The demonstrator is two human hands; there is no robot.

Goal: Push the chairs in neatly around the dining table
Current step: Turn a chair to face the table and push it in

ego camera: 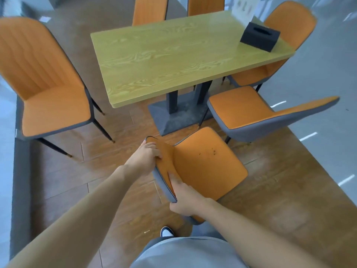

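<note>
A light wooden dining table point(173, 60) on a dark pedestal base stands in the middle. Right in front of me is an orange chair with grey backing point(208, 165), standing apart from the table's near end. My left hand point(144, 157) grips the top left of its backrest. My right hand point(185, 198) grips the backrest's near edge, fingers lying on the orange front. A second orange chair point(251, 115) stands angled at the table's near right corner. A third point(48, 89) stands well off to the left, facing the table.
Another orange chair point(284, 45) is tucked at the right side, and two chair backs point(149, 10) rise behind the far edge. A black tissue box point(259, 36) and a paper stand sit on the table's far right. Wooden floor lies around; my shoe point(166, 231) shows below.
</note>
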